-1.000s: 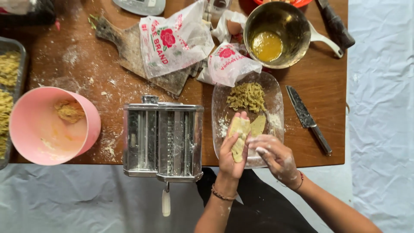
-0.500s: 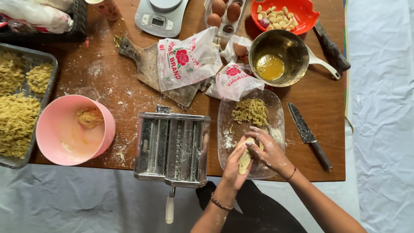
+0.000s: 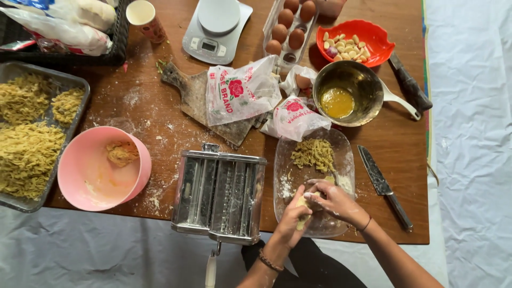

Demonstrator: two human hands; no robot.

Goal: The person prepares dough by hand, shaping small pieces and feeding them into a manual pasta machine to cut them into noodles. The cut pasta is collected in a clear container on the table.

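A: Hands?

B: Both over the near end of the glass dish. Left hand and right hand pressed together, closed on a pale piece of dough. Dough sits low in the dish, mostly hidden by fingers.

A: What else is in the dish?

B: Heap of cut noodles at the far end, apart from the dough. Flour dusting between.

A: Room to move?

B: Tight on the left: pasta machine stands just beside the dish and overhangs the table edge. The dish's near rim sits close to that edge. On the right, a knife lies near the dish, bare wood between them. Beyond, the pan of beaten egg nearly meets the dish's far rim.
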